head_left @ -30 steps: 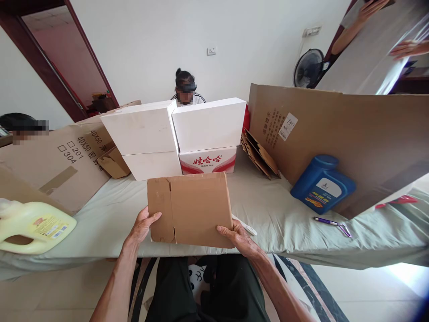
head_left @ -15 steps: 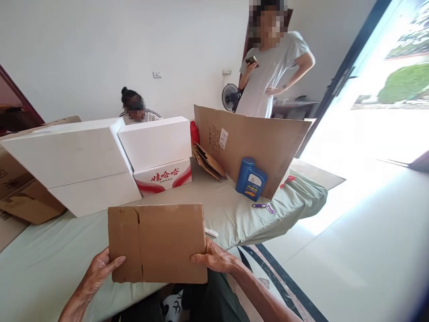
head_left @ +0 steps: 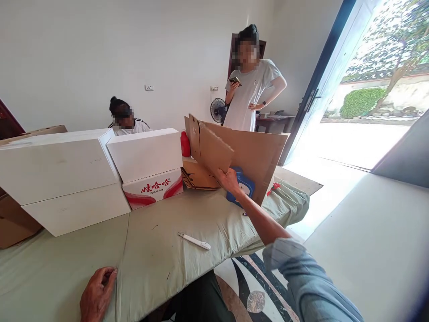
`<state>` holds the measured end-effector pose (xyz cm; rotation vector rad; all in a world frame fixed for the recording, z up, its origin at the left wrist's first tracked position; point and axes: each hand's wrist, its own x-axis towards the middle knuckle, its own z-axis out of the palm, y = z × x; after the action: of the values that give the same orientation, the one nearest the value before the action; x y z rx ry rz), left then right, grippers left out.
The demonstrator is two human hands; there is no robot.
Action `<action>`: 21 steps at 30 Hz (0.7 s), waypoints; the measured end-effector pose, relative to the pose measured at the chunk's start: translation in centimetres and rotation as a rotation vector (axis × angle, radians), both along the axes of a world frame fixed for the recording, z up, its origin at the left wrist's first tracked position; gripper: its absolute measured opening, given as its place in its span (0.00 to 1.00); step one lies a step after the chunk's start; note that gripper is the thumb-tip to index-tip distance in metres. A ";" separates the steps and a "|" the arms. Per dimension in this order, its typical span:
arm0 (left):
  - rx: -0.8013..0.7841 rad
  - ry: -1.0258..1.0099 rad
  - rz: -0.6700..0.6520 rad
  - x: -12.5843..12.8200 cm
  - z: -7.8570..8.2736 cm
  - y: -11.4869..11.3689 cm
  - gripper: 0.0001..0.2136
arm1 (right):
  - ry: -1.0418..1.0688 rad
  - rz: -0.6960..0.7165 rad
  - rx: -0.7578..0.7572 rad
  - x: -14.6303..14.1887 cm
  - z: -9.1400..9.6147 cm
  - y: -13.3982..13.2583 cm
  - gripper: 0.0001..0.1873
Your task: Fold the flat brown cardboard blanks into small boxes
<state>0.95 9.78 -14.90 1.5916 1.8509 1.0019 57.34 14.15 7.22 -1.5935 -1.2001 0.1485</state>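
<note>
My right hand [head_left: 229, 181] reaches out over the table and grips the lower corner of a flattened cardboard box [head_left: 211, 145], which is tilted upright. Just below that box lie several folded cardboard pieces [head_left: 201, 175]. A blue bottle [head_left: 246, 181] stands right beside my right hand, partly covered by it. My left hand [head_left: 98, 293] rests on the green cloth near the front edge, its fingers curled in with nothing visible in them. Between my hands a white utility knife [head_left: 194, 241] lies on the cloth.
White boxes [head_left: 63, 170] are stacked at the left, beside a red-and-white carton [head_left: 152, 188]. A large cardboard sheet [head_left: 258, 147] stands behind the blue bottle, and a red bottle [head_left: 185, 144] is farther back. Two people [head_left: 248, 96] are across the table [head_left: 150, 241].
The flattened box has gone from in front of me to the far side, carried by my right hand. My left hand has let go of it and come down on the cloth.
</note>
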 end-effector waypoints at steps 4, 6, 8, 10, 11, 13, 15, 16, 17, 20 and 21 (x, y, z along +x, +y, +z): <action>-0.087 -0.096 -0.032 1.3 0.9 1.2 0.21 | -0.057 -0.131 -0.167 1.2 -3.7 4.1 0.15; -0.133 -0.257 -0.123 4.5 2.4 2.4 0.23 | -0.086 -0.151 -0.210 1.7 -5.6 5.1 0.16; -0.230 -0.494 -0.267 9.7 4.0 4.1 0.27 | -0.117 -0.156 -0.230 2.0 -7.3 5.9 0.17; -0.272 -0.587 -0.402 16.3 5.1 6.4 0.35 | -0.146 -0.157 -0.237 2.3 -8.7 6.7 0.19; -0.295 -0.621 -0.463 19.8 5.5 7.6 0.38 | -0.159 -0.157 -0.238 2.5 -9.3 7.0 0.19; -0.342 -0.690 -0.566 26.3 6.0 10.2 0.42 | -0.179 -0.153 -0.237 3.0 -10.4 7.7 0.20; -0.375 -0.746 -0.602 32.0 6.2 12.8 0.44 | -0.188 -0.148 -0.237 3.6 -11.3 8.3 0.19; -0.381 -0.765 -0.605 34.4 6.4 14.0 0.42 | -0.188 -0.145 -0.236 3.9 -11.7 8.6 0.19; -0.380 -0.775 -0.598 36.5 6.6 15.1 0.39 | -0.187 -0.141 -0.234 4.3 -12.2 8.8 0.19; -0.345 -0.751 -0.550 41.3 7.7 18.0 0.28 | -0.180 -0.117 -0.215 5.0 -13.4 9.5 0.21; -0.324 -0.728 -0.535 42.5 8.1 18.9 0.26 | -0.177 -0.106 -0.206 5.1 -13.7 9.6 0.21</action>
<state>43.45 28.65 -6.75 1.1970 0.9620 0.8219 62.46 23.76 -6.53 -1.8779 -1.2643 0.0648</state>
